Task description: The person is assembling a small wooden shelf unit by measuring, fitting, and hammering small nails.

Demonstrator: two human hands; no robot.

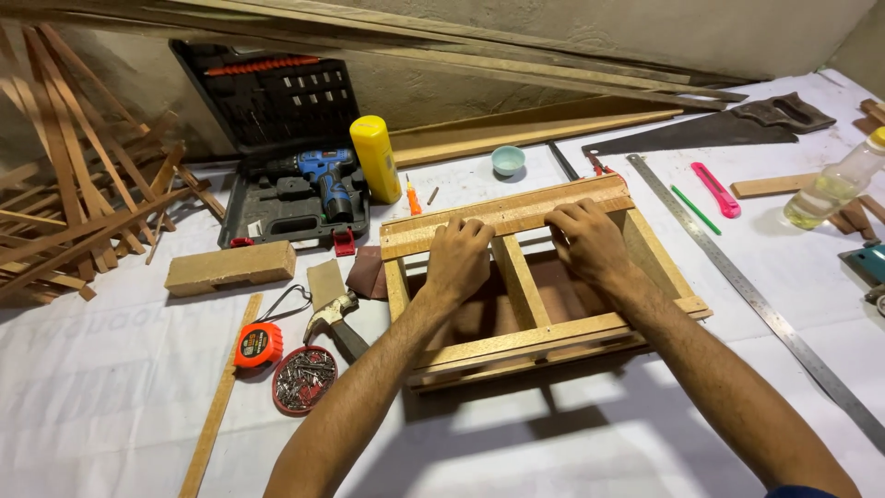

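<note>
Pale wooden slatted frame point(539, 277), unfinished, mid-tabletop; left hand point(458, 260) and right hand point(587, 242) press its top slat point(505, 214), fingers curled, grasping nothing.

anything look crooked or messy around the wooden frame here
The top slat under the left hand and right hand sits slightly skewed, overhanging the wooden frame at its left end. Loose wood strips lie in a tangled pile at far left.

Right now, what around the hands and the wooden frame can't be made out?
Head view only:
- Slat under both palms: the left hand and right hand cover its joints.
- Wooden frame: forearms hide parts of its near rail.
- Tin of nails: nails too small to tell apart.
- Power tool: cut off by the right edge.
</note>
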